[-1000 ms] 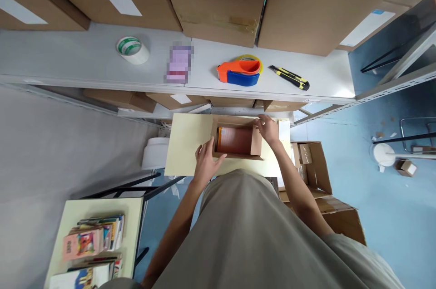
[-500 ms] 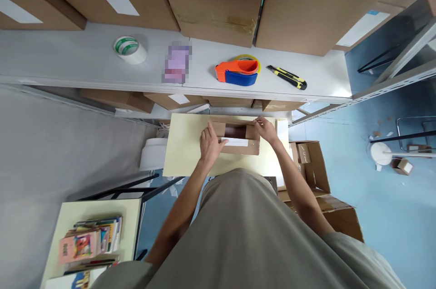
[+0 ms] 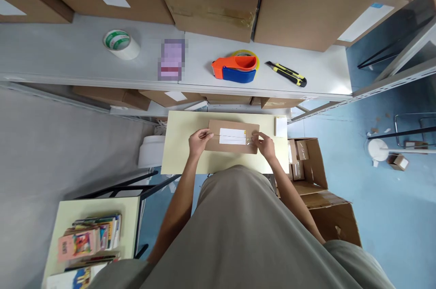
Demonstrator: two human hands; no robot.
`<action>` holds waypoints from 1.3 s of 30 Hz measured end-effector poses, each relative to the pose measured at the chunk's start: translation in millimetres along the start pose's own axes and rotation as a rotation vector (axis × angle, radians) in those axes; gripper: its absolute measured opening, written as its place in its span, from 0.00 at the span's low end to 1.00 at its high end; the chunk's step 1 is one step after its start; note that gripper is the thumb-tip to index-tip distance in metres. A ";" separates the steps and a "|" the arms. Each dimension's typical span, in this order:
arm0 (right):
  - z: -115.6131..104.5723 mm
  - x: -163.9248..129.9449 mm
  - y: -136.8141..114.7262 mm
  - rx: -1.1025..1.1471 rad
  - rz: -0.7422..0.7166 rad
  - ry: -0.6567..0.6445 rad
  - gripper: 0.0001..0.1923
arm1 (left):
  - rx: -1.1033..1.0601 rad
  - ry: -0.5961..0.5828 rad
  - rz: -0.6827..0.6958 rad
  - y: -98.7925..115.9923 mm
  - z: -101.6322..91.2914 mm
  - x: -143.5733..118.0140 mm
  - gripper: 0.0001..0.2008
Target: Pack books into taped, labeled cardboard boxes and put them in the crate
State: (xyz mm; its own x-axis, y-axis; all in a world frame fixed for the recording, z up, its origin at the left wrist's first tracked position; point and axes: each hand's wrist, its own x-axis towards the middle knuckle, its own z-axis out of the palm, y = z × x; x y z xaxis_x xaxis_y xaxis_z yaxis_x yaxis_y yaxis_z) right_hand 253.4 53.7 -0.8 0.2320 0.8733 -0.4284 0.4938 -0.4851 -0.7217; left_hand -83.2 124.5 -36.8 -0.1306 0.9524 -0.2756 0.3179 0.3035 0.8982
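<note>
A small brown cardboard box (image 3: 232,144) with a white label lies on a pale yellow table (image 3: 180,144), its flaps folded down. My left hand (image 3: 198,140) presses on the box's left end, fingers curled at the seam. My right hand (image 3: 264,144) presses on the right end, fingertips at the seam. Both flaps meet along a thin line between my hands.
A grey shelf (image 3: 85,60) above carries a tape roll (image 3: 121,44), an orange and blue tape dispenser (image 3: 235,67) and a yellow and black utility knife (image 3: 286,74). Large cartons are stacked behind. An open carton (image 3: 308,162) stands at the right; books (image 3: 88,239) lie on a lower-left table.
The box was open with a reddish book showing inside. Both hands folded the flaps down, and now the box is shut with my hands at its two ends.
</note>
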 end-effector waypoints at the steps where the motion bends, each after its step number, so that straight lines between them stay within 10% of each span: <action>1: 0.5 1.2 0.3 0.013 0.005 0.015 0.10 | -0.043 0.006 -0.045 -0.8 0.6 2.5 0.18; 26: -9.7 -7.0 13.1 0.249 -0.006 0.038 0.23 | 0.071 0.105 -0.178 -1.0 -3.1 -53.5 0.18; 39: 49.0 -19.4 -25.1 -0.422 -0.378 0.176 0.26 | -0.001 0.125 -0.216 -21.9 5.9 -43.2 0.20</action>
State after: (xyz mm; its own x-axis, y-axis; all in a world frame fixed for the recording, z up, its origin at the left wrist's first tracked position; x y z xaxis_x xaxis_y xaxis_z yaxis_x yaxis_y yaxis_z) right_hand 195.4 46.8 -1.0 0.0930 0.9938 -0.0613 0.8514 -0.1113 -0.5126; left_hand -78.9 76.9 -46.6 -0.3103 0.8544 -0.4167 0.2690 0.4994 0.8236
